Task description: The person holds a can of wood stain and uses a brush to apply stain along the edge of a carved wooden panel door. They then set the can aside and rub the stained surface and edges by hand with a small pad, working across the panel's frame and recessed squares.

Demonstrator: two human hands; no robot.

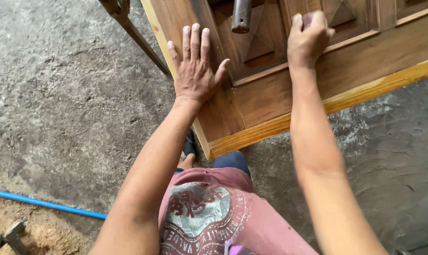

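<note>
No containers in sight. A person leans over a wooden door panel (289, 89) lying flat, raised off the floor; its near corner points toward the person's legs. Left hand (195, 71) lies flat and fully spread, palm down, on the panel's left stile near the near-left corner, gripping nothing. Right hand (308, 40) is curled shut over a small dark-reddish pad (308, 20) pressed onto the moulding of the recessed carved section; only a sliver of the pad shows above the knuckles, so what it is can't be told. The panel's near edge (346, 97) is a paler yellow strip; the rest is darker brown.

A dark cylindrical bar (242, 16) sits over the carved section at the top edge of view, cut off, kind unclear. A thin metal leg (140, 40) slants under the panel's left edge, top cut off. The panel runs out of view up and right.

Floor (67, 94) is rough grey concrete. A blue pipe (46, 204) lies on it at lower left beside sawdust (48, 233). A grey metal piece (6, 238) is at the bottom-left corner, partly cut off. The person's dusty-pink printed shirt (214, 217) fills the bottom centre.
</note>
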